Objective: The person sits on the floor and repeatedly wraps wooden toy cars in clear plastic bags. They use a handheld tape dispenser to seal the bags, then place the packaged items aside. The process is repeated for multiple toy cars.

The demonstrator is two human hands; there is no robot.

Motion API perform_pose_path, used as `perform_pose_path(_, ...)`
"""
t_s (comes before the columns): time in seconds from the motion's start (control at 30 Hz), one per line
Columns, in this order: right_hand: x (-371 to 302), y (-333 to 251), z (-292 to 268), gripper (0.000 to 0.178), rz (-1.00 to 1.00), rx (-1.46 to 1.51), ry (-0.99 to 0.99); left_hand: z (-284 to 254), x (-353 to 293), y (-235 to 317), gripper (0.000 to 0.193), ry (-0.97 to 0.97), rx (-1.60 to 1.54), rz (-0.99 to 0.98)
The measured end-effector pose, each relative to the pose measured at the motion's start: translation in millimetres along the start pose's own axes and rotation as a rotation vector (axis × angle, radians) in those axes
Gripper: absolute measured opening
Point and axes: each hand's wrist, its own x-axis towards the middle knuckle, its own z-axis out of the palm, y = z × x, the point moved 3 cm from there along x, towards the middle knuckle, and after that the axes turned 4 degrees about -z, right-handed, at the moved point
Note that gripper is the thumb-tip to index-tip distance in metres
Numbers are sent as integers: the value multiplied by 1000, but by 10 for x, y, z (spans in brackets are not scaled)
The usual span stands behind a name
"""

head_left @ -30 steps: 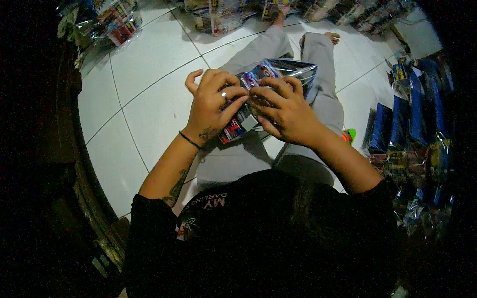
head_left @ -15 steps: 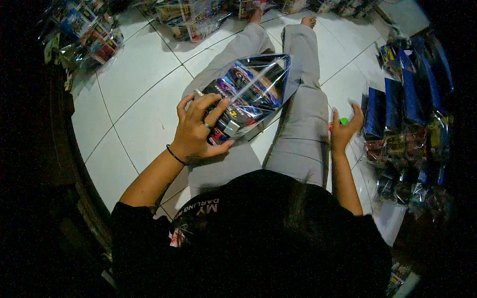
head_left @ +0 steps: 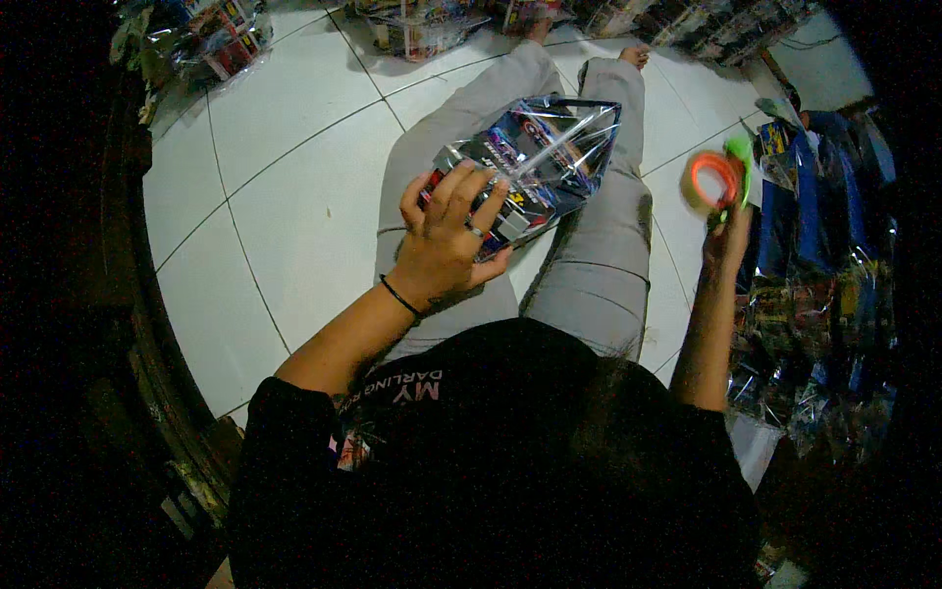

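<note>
A dark printed box in clear plastic wrap point(head_left: 535, 147) lies slantwise across my legs. Its far right end stretches out into a pointed, shiny flap of film. My left hand point(head_left: 446, 240) grips the box's near left end, fingers over the top and thumb along the near side. Off to the right, my right hand point(head_left: 728, 240) holds up a green tape dispenser point(head_left: 741, 162) with an orange ring-shaped part. The dispenser is slightly blurred, and most of that hand's fingers are hidden behind it.
Several blue-and-dark wrapped packs point(head_left: 816, 206) stand in a row at the right, close beside my right forearm. More wrapped packs point(head_left: 422, 25) line the far edge. My outstretched legs point(head_left: 599, 236) rest on white floor tiles point(head_left: 294, 211).
My right hand has picked up the tape dispenser from the floor and raised it. My left hand still holds the box; the whole view has shifted somewhat.
</note>
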Motion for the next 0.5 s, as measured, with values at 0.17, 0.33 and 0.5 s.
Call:
perform_pose_path(0.17,-748,-1324,1998,57,-869,-299,-832,2,-12,16,66,-39,74,17)
perform_pose_path(0.33,-1053,-1492,3098,46,-416,-990,-1280,-5,-34,10,43,39,28,35)
perform_pose_path(0.5,-1083,-1246,3613,43,-539,-1397,-1487,-13,-7,26,45,-21,33,-19)
